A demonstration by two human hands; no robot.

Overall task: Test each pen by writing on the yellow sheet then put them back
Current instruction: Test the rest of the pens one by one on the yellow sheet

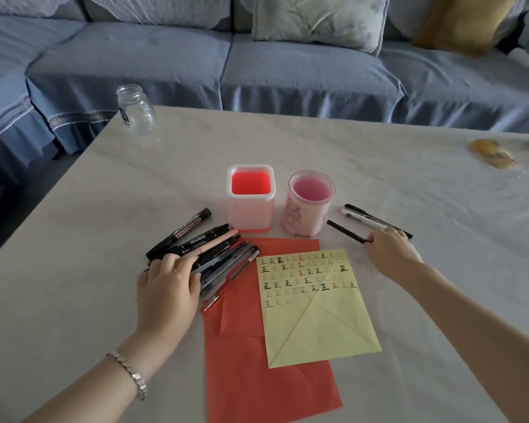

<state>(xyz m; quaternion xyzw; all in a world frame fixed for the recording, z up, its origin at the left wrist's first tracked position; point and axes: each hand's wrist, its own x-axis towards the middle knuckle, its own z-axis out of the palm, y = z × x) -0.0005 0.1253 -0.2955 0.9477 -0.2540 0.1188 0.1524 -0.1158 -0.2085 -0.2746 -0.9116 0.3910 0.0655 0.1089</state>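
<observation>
The yellow sheet (315,303), covered with rows of small written marks, lies on red paper (266,377) in the table's middle. Left of it is a pile of several pens and markers (208,251), with a whiteboard marker (184,232) at its far side. My left hand (168,285) rests on the near end of the pile, fingers curled over the pens. Two pen holders stand behind: a square pink one (251,199) and a round clear one (309,206), both holding no pens. My right hand (390,248) grips the black pens (367,219) lying right of the round holder.
A clear glass jar (135,108) stands at the table's far left corner. A yellowish wrapper (492,154) lies at the far right. A blue sofa (257,65) with cushions runs behind the table.
</observation>
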